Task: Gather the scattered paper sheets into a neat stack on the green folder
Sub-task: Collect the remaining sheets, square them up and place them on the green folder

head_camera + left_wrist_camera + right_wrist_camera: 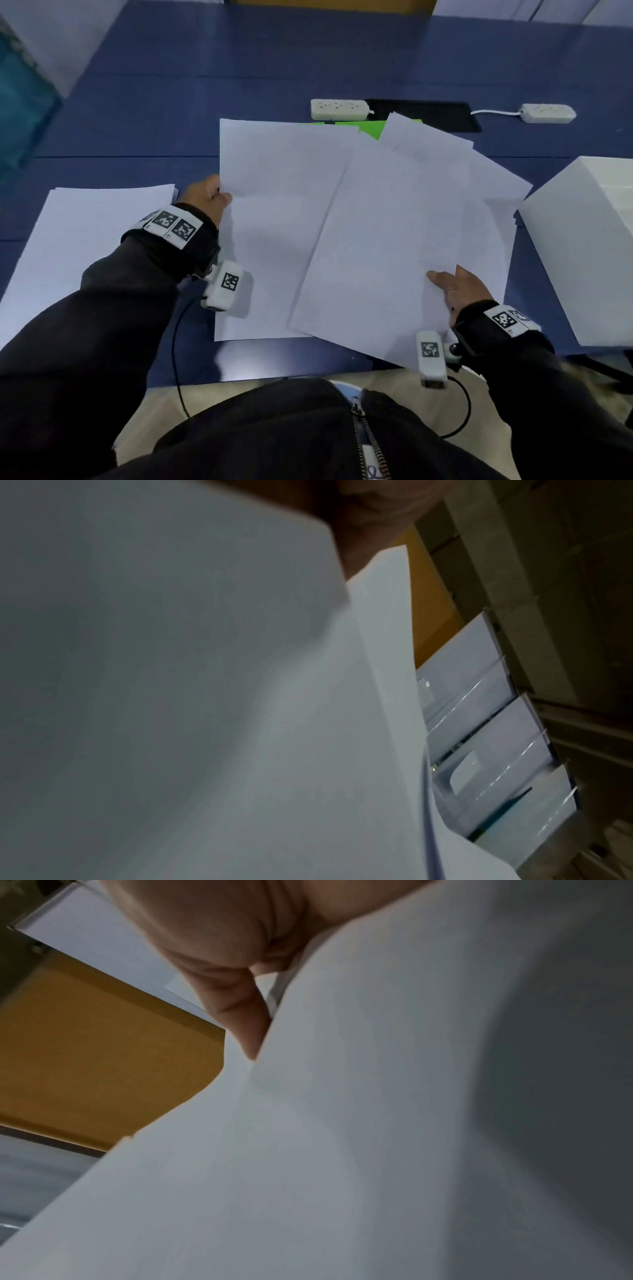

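Both hands, left hand (205,198) and right hand (459,291), are grasping fanned paper sheets (359,222); only the head view is showing the green folder (371,128) peeking behind, near a power strip (339,109).

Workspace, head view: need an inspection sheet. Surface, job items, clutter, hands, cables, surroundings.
Surface: blue table.
Job's things: fanned paper sheets, uneven, held by both hands; they hide most of the green folder, only its far edge shows. Another paper stack lies to the left.
Clutter: two white power strips; black mat; white box at right.
Grippers: left hand grips the sheets' left edge; right hand pinches the near right corner.
Cables: white cord at the right strip; black wrist-camera leads.
Surroundings: yellow-brown panel beyond the table.
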`<move>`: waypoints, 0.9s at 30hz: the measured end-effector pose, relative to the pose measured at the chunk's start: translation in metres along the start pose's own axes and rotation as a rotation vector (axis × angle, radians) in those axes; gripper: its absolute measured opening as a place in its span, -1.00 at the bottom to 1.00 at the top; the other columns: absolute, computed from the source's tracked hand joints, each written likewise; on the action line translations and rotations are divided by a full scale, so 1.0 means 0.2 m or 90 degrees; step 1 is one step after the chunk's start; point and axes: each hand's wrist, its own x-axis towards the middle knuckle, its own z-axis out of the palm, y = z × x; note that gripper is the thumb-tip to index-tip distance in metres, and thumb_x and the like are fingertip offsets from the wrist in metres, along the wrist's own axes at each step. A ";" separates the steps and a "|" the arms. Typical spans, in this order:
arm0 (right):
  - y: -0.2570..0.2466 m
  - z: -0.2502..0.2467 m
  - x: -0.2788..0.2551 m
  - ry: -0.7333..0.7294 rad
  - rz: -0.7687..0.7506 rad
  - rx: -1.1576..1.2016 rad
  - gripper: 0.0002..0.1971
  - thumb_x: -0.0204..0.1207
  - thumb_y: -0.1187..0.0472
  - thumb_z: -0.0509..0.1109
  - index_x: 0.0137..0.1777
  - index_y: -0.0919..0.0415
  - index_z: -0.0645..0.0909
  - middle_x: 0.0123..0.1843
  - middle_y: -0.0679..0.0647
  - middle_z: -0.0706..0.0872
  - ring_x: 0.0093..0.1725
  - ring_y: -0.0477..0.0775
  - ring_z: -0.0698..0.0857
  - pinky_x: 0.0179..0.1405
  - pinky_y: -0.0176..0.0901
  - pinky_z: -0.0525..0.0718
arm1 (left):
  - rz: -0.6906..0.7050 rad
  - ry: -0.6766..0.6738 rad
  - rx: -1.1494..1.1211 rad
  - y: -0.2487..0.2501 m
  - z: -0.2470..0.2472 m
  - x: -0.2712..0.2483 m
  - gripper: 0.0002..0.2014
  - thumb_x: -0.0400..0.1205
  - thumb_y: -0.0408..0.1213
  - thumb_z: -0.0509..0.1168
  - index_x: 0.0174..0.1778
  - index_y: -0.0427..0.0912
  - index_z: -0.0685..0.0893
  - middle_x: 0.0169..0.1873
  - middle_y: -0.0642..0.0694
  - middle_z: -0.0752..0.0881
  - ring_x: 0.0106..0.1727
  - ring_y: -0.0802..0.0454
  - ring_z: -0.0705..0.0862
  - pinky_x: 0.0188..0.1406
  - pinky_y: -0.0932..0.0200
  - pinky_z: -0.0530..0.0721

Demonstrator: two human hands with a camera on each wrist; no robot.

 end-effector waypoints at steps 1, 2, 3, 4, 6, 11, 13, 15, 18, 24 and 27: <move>0.00 -0.01 0.00 0.003 -0.004 -0.007 -0.89 0.53 0.33 0.37 -0.13 0.11 0.65 -0.14 0.07 0.75 -0.14 0.15 0.70 0.10 0.05 0.63 | -0.005 0.017 -0.011 -0.03 -0.04 -0.02 -0.78 0.67 -0.29 0.15 0.15 -0.27 0.59 -0.04 -0.33 0.67 -0.08 -0.23 0.64 -0.03 0.00 0.58; 0.00 -0.01 0.01 0.007 -0.009 -0.015 -0.90 0.53 0.33 0.37 -0.11 0.12 0.66 -0.10 0.09 0.76 -0.11 0.17 0.71 0.15 0.09 0.62 | -0.011 0.031 -0.032 -0.06 -0.08 -0.04 -0.78 0.67 -0.26 0.15 0.17 -0.20 0.61 -0.01 -0.31 0.68 -0.08 -0.22 0.64 0.01 -0.02 0.59; 0.00 -0.02 0.01 0.008 -0.010 -0.021 -0.90 0.52 0.33 0.38 -0.09 0.12 0.66 -0.07 0.12 0.77 -0.07 0.20 0.72 0.20 0.13 0.61 | -0.009 0.046 -0.052 -0.08 -0.11 -0.07 -0.77 0.67 -0.24 0.14 0.18 -0.14 0.62 0.00 -0.28 0.69 -0.10 -0.18 0.62 0.00 0.01 0.58; 0.00 -0.02 0.01 0.012 -0.009 -0.036 -0.91 0.51 0.32 0.38 -0.08 0.12 0.67 -0.03 0.14 0.77 0.01 0.26 0.73 0.25 0.17 0.60 | -0.011 0.062 -0.062 -0.10 -0.13 -0.10 -0.76 0.66 -0.24 0.14 0.18 -0.10 0.63 -0.03 -0.25 0.69 -0.12 -0.14 0.59 -0.03 0.06 0.54; -0.03 -0.01 -0.01 0.028 -0.009 -0.037 -0.80 0.54 0.31 0.37 0.15 0.20 0.64 0.12 0.17 0.72 0.27 0.36 0.63 0.36 0.20 0.50 | -0.011 0.087 -0.090 -0.14 -0.17 -0.13 -0.77 0.67 -0.24 0.14 0.17 -0.07 0.64 -0.13 -0.12 0.66 -0.17 -0.08 0.56 -0.10 0.16 0.47; -0.08 -0.01 -0.05 0.034 -0.026 0.010 -0.45 0.60 0.28 0.32 0.54 0.43 0.26 0.15 0.16 0.51 -0.07 0.13 0.60 -0.05 -0.13 0.50 | 0.010 0.083 -0.155 -0.21 -0.26 -0.17 -0.78 0.65 -0.30 0.17 -0.04 0.11 0.66 -0.16 -0.03 0.66 -0.17 0.02 0.54 -0.21 0.29 0.45; -0.07 0.02 -0.05 0.007 -0.016 0.006 -0.43 0.60 0.29 0.32 0.56 0.42 0.23 0.24 0.12 0.49 0.20 0.14 0.55 0.12 -0.10 0.47 | 0.014 0.069 -0.187 -0.21 -0.26 -0.17 -0.76 0.65 -0.34 0.17 0.06 0.06 0.68 -0.06 -0.04 0.67 -0.06 0.03 0.57 -0.14 0.34 0.48; -0.06 0.06 -0.04 -0.007 -0.026 0.003 -0.44 0.59 0.30 0.32 0.54 0.43 0.25 0.38 0.23 0.51 0.43 0.22 0.46 0.39 0.01 0.37 | 0.015 0.065 -0.249 -0.19 -0.25 -0.18 -0.73 0.66 -0.40 0.17 0.19 -0.12 0.67 0.01 -0.06 0.68 -0.01 0.05 0.61 -0.06 0.39 0.53; -0.03 0.07 0.00 -0.023 -0.055 -0.016 -0.77 0.55 0.34 0.35 0.20 0.22 0.61 0.06 0.05 0.70 0.31 0.28 0.61 0.27 0.01 0.50 | 0.015 0.036 -0.311 -0.17 -0.26 -0.18 -0.72 0.68 -0.45 0.14 0.25 -0.20 0.63 -0.10 0.07 0.73 -0.17 0.28 0.69 -0.18 0.58 0.59; -0.02 0.07 0.00 -0.036 -0.078 -0.017 -0.88 0.53 0.33 0.36 -0.03 0.12 0.68 -0.09 0.01 0.76 0.01 0.18 0.71 0.11 -0.05 0.59 | 0.021 0.002 -0.329 -0.15 -0.27 -0.14 -0.73 0.68 -0.49 0.13 0.13 -0.11 0.64 -0.35 0.30 0.78 -0.25 0.36 0.72 -0.15 0.51 0.64; -0.01 0.14 -0.05 -0.080 -0.054 0.040 -0.82 0.53 0.39 0.35 0.09 0.24 0.67 -0.10 0.02 0.78 -0.02 0.13 0.72 0.08 -0.05 0.63 | 0.025 -0.046 -0.304 -0.11 -0.16 -0.12 -0.70 0.68 -0.50 0.12 0.27 -0.21 0.60 -0.05 -0.06 0.73 -0.13 0.13 0.70 0.03 0.31 0.61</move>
